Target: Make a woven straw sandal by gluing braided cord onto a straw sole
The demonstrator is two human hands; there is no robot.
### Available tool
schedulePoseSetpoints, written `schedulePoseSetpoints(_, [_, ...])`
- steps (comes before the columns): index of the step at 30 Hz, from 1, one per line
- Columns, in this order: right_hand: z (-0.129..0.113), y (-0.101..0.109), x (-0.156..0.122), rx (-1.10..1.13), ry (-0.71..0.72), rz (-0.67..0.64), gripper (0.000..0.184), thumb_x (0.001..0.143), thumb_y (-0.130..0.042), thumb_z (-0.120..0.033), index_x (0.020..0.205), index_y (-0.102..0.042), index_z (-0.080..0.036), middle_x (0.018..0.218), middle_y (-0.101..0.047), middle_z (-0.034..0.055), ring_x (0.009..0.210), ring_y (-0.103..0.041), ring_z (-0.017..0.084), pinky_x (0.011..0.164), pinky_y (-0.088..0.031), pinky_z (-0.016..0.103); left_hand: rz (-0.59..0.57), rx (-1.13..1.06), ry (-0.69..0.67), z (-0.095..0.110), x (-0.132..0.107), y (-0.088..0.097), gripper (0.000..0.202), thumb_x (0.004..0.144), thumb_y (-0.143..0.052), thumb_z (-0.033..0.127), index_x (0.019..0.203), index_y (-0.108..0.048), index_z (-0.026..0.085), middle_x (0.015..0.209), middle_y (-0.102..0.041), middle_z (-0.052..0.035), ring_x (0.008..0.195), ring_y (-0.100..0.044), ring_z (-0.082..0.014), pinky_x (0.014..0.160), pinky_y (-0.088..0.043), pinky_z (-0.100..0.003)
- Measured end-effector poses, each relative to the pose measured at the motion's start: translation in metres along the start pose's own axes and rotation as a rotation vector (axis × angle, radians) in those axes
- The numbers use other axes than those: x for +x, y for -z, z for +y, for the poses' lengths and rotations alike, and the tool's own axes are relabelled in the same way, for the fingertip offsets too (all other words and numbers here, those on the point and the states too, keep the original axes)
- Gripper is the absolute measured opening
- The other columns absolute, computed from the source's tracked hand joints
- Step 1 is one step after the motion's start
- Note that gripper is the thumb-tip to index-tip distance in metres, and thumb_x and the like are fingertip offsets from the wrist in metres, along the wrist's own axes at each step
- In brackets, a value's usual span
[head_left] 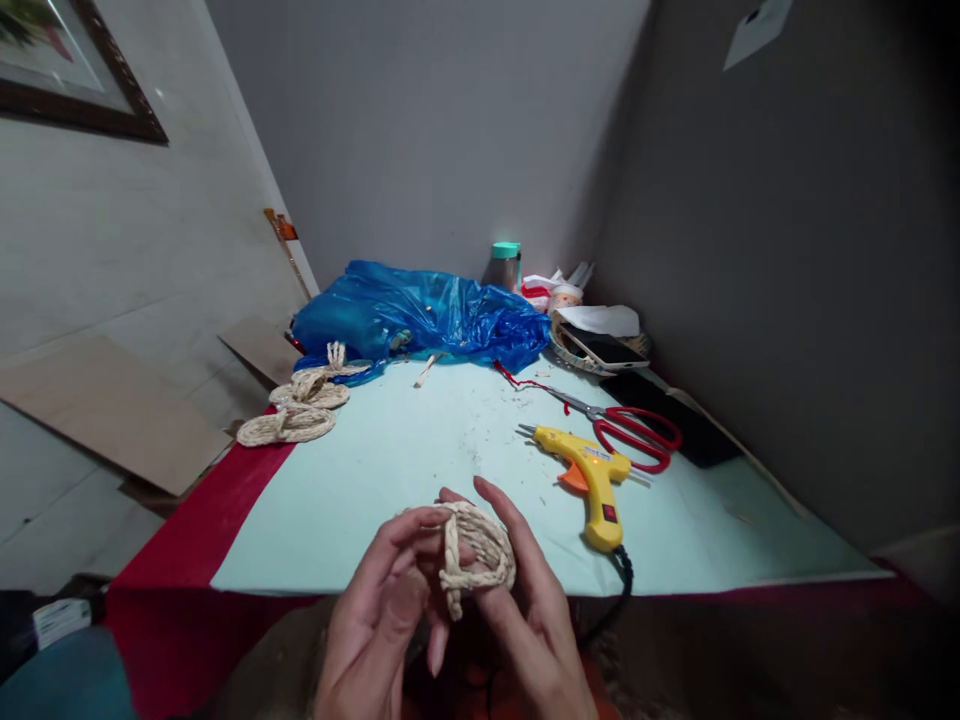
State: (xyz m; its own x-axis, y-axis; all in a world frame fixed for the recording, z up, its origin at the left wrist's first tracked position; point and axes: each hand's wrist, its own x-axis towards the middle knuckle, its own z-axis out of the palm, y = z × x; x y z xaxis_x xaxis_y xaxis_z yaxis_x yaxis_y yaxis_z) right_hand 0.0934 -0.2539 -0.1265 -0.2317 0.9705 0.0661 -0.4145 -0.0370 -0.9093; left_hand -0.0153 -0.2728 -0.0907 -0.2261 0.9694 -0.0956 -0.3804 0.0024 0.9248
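Note:
Between my two hands, near the table's front edge, is a small braided-cord slipper (pixel 491 540) with a braided strap across it. My left hand (pixel 390 600) grips the strap side, its fingers bent against the braid. With thumb and fingers on opposite sides, my right hand (pixel 532 610) holds the rounded end. Parts of some fingers are hidden behind the slipper. To the right lies a yellow glue gun (pixel 592 470) with an orange trigger, its nozzle pointing left. Beyond it rest scissors (pixel 626 425) with red handles. Several similar braided slippers (pixel 289 425) lie at the table's left edge.
A blue plastic bag (pixel 442 310) covers the back of the table (pixel 375 480). Behind it stands a bottle (pixel 505 266) with a green lid. A basket (pixel 570 350) holds a phone (pixel 607 345). The glue gun's black cord (pixel 624 590) hangs over the front edge.

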Motion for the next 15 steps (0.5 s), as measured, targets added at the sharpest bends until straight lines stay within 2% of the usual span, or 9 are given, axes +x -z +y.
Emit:
schedulePoseSetpoints(2, [-0.002, 0.003, 0.003, 0.023, -0.007, 0.022, 0.060, 0.089, -0.059, -0.048, 0.143, -0.040, -0.031, 0.140, -0.053, 0.0082, 0.127, -0.051, 0.027, 0.108, -0.039, 0.044, 0.030, 0.121, -0.073, 0.001, 0.000, 0.004, 0.039, 0.083, -0.062, 0.050, 0.111, -0.066, 0.023, 0.097, -0.069, -0.0070, 0.052, -0.050, -0.0093, 0.044, -0.038, -0.020])
schedulePoseSetpoints(4, [-0.005, 0.006, 0.007, 0.017, 0.000, 0.049, 0.060, 0.089, -0.058, -0.049, 0.142, -0.039, -0.028, 0.138, -0.054, 0.0111, 0.121, -0.056, 0.028, 0.103, -0.044, 0.043, 0.132, 0.327, -0.205, 0.005, 0.003, 0.009, 0.034, 0.084, -0.062, 0.046, 0.111, -0.066, 0.025, 0.096, -0.069, -0.0051, 0.054, -0.050, -0.0108, 0.050, -0.041, -0.022])
schedulePoseSetpoints(6, [-0.011, 0.009, 0.010, -0.002, -0.005, 0.045, 0.059, 0.091, -0.055, -0.050, 0.141, -0.036, -0.026, 0.134, -0.056, 0.0129, 0.112, -0.061, 0.027, 0.095, -0.049, 0.042, 0.207, 0.572, -0.405, 0.009, 0.007, 0.014, 0.026, 0.083, -0.065, 0.041, 0.104, -0.069, 0.026, 0.100, -0.067, -0.0051, 0.072, -0.056, -0.0165, 0.066, -0.046, -0.024])
schedulePoseSetpoints(8, [-0.019, 0.011, 0.012, -0.032, -0.005, -0.007, 0.059, 0.092, -0.053, -0.051, 0.142, -0.032, -0.027, 0.131, -0.058, 0.0125, 0.104, -0.063, 0.027, 0.088, -0.052, 0.040, 0.135, 0.741, -0.543, 0.013, 0.013, 0.018, 0.022, 0.079, -0.068, 0.038, 0.098, -0.071, 0.025, 0.106, -0.065, -0.0064, 0.090, -0.058, -0.0226, 0.079, -0.046, -0.027])
schedulePoseSetpoints(9, [-0.023, 0.012, 0.012, -0.052, 0.000, -0.037, 0.059, 0.092, -0.051, -0.051, 0.142, -0.031, -0.027, 0.129, -0.059, 0.0116, 0.102, -0.064, 0.026, 0.087, -0.052, 0.040, 0.053, 0.774, -0.535, 0.014, 0.015, 0.018, 0.022, 0.079, -0.067, 0.038, 0.097, -0.071, 0.025, 0.105, -0.066, -0.0066, 0.093, -0.059, -0.0244, 0.080, -0.046, -0.028])
schedulePoseSetpoints(10, [-0.026, 0.013, 0.013, -0.075, 0.006, -0.062, 0.059, 0.093, -0.050, -0.050, 0.143, -0.030, -0.028, 0.126, -0.060, 0.0104, 0.101, -0.064, 0.025, 0.088, -0.052, 0.040, -0.034, 0.772, -0.470, 0.015, 0.016, 0.018, 0.024, 0.079, -0.067, 0.039, 0.098, -0.071, 0.026, 0.103, -0.068, -0.0064, 0.093, -0.061, -0.0253, 0.079, -0.047, -0.028])
schedulePoseSetpoints(12, [-0.031, 0.015, 0.013, -0.121, 0.007, -0.093, 0.058, 0.094, -0.049, -0.048, 0.145, -0.029, -0.029, 0.120, -0.063, 0.0080, 0.102, -0.063, 0.025, 0.093, -0.049, 0.041, -0.162, 0.704, -0.271, 0.015, 0.016, 0.015, 0.029, 0.079, -0.066, 0.044, 0.101, -0.069, 0.025, 0.097, -0.073, -0.0052, 0.085, -0.065, -0.0248, 0.073, -0.050, -0.027])
schedulePoseSetpoints(15, [-0.033, 0.020, 0.013, -0.173, -0.016, -0.085, 0.058, 0.092, -0.053, -0.047, 0.145, -0.035, -0.029, 0.108, -0.064, 0.0067, 0.098, -0.062, 0.024, 0.084, -0.052, 0.037, -0.184, 0.523, -0.040, 0.011, 0.009, 0.008, 0.042, 0.079, -0.065, 0.051, 0.110, -0.063, 0.024, 0.100, -0.076, -0.0054, 0.082, -0.069, -0.0242, 0.068, -0.053, -0.027])
